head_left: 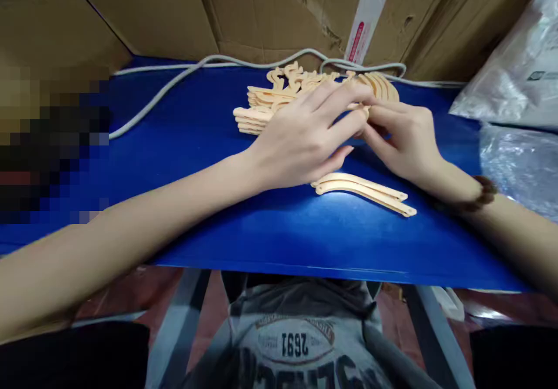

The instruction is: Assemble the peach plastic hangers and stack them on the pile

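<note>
Over the blue table, my left hand [311,130] and my right hand [405,139] meet at the fingertips. Between them a small bit of a peach plastic piece [365,109] shows; its kind is mostly covered by my fingers. My right thumb and fingers are pinched on it, and my left fingers bend round its other side. Under and behind my left hand lie stacked peach plastic arms [253,120]. Hook-shaped peach pieces [293,75] stand behind them. Nearer me, two slim curved peach arms [364,191] rest side by side, just below my left hand.
A white cable [174,81] runs along the back of the blue table [270,226], before cardboard boxes [270,11]. Curved peach pieces [381,85] stand in a row behind my right hand. Clear plastic bags [514,75] occupy the right side.
</note>
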`<move>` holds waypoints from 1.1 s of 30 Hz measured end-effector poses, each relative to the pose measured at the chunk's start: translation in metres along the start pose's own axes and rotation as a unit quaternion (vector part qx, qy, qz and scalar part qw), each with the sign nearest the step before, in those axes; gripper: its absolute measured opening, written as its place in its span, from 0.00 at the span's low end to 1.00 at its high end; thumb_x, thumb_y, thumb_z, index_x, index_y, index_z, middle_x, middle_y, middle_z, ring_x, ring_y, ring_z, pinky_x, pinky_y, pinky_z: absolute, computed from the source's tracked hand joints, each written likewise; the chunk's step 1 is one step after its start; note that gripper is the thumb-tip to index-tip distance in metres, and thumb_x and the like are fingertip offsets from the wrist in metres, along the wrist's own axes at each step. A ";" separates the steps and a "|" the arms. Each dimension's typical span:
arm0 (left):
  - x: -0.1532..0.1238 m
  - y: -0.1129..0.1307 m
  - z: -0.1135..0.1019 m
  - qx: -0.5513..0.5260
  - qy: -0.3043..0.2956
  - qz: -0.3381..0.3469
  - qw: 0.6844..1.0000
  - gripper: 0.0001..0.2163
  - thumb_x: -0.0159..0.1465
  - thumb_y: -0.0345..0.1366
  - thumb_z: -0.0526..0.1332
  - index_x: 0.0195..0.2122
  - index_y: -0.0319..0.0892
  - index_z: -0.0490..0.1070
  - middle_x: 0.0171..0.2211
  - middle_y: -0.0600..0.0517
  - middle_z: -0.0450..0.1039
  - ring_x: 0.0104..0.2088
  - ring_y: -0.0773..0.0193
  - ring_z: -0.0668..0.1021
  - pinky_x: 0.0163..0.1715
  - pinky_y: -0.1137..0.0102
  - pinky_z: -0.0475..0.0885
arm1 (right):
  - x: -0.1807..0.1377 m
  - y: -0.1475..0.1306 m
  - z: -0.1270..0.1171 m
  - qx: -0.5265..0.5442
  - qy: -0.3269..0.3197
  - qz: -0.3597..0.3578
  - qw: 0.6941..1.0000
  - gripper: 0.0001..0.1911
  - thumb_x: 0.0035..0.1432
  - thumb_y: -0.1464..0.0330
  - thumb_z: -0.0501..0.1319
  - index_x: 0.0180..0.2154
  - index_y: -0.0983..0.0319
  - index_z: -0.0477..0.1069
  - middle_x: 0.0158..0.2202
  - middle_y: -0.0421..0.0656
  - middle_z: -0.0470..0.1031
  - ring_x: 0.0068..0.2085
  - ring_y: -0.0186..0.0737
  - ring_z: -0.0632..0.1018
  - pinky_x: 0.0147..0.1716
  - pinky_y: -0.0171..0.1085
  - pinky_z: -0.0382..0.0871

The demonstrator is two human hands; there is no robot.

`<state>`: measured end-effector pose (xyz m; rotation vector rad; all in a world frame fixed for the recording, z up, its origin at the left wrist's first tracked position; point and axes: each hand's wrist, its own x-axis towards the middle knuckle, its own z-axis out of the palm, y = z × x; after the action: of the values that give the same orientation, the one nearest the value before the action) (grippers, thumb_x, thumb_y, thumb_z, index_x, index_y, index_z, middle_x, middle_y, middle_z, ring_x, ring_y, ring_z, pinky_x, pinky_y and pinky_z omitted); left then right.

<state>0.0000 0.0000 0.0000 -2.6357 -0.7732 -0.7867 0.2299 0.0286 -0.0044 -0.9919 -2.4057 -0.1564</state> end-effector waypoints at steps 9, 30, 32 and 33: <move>-0.002 -0.001 0.010 -0.010 -0.039 0.058 0.997 0.12 0.72 0.34 0.54 0.51 0.39 0.73 0.61 0.38 0.72 0.62 0.41 0.73 0.60 0.45 0.71 | 0.000 0.005 0.006 0.024 -0.012 -0.049 0.998 0.18 0.74 0.58 0.48 0.37 0.58 0.70 0.41 0.49 0.74 0.39 0.47 0.77 0.37 0.45 0.71; -0.001 0.002 0.011 -0.036 -0.045 0.092 0.994 0.11 0.71 0.30 0.55 0.50 0.40 0.74 0.66 0.40 0.68 0.68 0.42 0.68 0.65 0.41 0.68 | 0.001 -0.001 0.003 0.047 -0.030 0.035 0.998 0.09 0.66 0.74 0.51 0.40 0.53 0.63 0.40 0.44 0.77 0.43 0.44 0.78 0.43 0.43 0.72; -0.001 0.002 0.010 -0.037 -0.045 0.088 0.994 0.11 0.71 0.30 0.55 0.49 0.41 0.74 0.66 0.41 0.68 0.68 0.41 0.69 0.64 0.41 0.69 | 0.001 0.000 0.003 0.058 -0.020 0.028 0.998 0.09 0.65 0.74 0.51 0.40 0.53 0.64 0.40 0.42 0.77 0.42 0.43 0.78 0.43 0.42 0.71; 0.000 0.002 0.010 -0.038 -0.047 0.085 0.995 0.11 0.71 0.30 0.55 0.49 0.42 0.74 0.65 0.42 0.68 0.67 0.41 0.69 0.63 0.40 0.69 | 0.001 0.000 0.003 0.058 -0.012 0.023 0.998 0.08 0.66 0.73 0.51 0.40 0.54 0.64 0.38 0.42 0.77 0.41 0.42 0.78 0.41 0.42 0.71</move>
<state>0.0047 0.0024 -0.0084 -2.7789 -0.5423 -0.6629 0.2282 0.0302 -0.0065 -0.9991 -2.3822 0.0111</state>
